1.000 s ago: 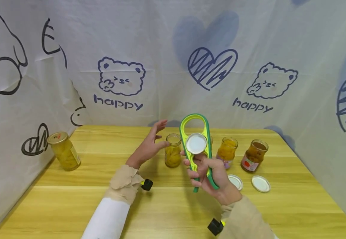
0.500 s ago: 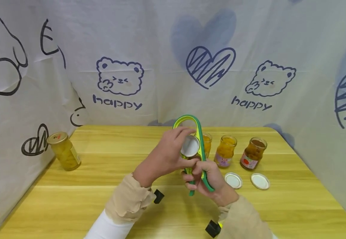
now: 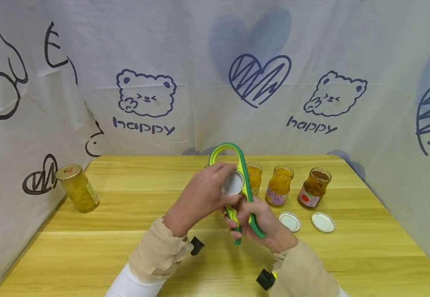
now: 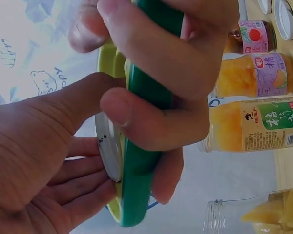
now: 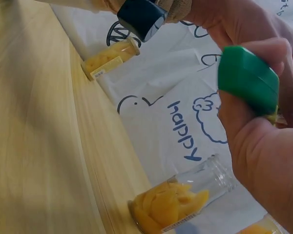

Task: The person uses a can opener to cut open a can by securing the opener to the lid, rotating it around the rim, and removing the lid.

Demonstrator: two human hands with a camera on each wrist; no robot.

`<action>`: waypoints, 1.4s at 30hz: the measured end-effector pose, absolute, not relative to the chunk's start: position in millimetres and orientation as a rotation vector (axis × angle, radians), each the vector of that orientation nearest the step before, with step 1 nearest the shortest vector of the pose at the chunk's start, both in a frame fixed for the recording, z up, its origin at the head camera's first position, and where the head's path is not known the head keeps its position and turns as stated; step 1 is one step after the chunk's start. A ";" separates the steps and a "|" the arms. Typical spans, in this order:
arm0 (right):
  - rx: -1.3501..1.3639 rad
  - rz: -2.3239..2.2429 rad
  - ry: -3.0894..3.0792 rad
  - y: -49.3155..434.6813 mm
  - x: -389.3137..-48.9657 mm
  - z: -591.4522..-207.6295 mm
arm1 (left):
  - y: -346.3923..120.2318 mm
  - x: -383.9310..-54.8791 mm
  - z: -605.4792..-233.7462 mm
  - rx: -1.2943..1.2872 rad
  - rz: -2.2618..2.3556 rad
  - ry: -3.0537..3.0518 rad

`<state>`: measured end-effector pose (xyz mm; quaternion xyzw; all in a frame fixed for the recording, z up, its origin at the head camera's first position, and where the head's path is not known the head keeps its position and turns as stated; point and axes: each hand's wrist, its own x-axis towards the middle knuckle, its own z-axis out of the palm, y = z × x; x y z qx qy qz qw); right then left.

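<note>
My right hand (image 3: 264, 225) grips the handles of a green and yellow jar opener (image 3: 246, 183), held up above the table. A round lid (image 3: 233, 183) with a pale inner face sits in the opener. My left hand (image 3: 200, 196) pinches this lid, thumb on one edge and fingers at the other, as the left wrist view also shows. Behind the hands stands an uncapped glass jar of yellow fruit pieces (image 5: 171, 202), almost wholly hidden in the head view.
To the right stand three uncapped jars: an orange one (image 3: 254, 179), one with a purple label (image 3: 279, 187) and a darker one (image 3: 314, 189). Two loose lids (image 3: 290, 222) lie before them. A capped jar (image 3: 77, 189) stands far left on the wooden table (image 3: 133, 243); cloth hangs behind.
My left hand has moved right from beside the uncapped jar and taken hold of the lid in the opener. The opener has shifted slightly left in my right hand.
</note>
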<state>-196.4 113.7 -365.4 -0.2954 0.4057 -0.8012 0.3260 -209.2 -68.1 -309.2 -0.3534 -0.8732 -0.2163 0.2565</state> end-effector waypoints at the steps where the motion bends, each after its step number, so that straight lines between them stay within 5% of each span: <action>1: -0.779 -2.089 1.062 114.4 -196.4 -365.3 | -68.2 -209.2 -308.9 -0.961 -0.578 -2.364; 31: -0.799 -2.060 0.972 130.4 -205.2 -364.1 | -82.9 -211.4 -295.9 -1.122 -0.871 -2.276; 42: -0.813 -2.127 0.935 157.6 -210.1 -347.7 | -84.8 -210.0 -296.6 -0.939 -0.753 -2.576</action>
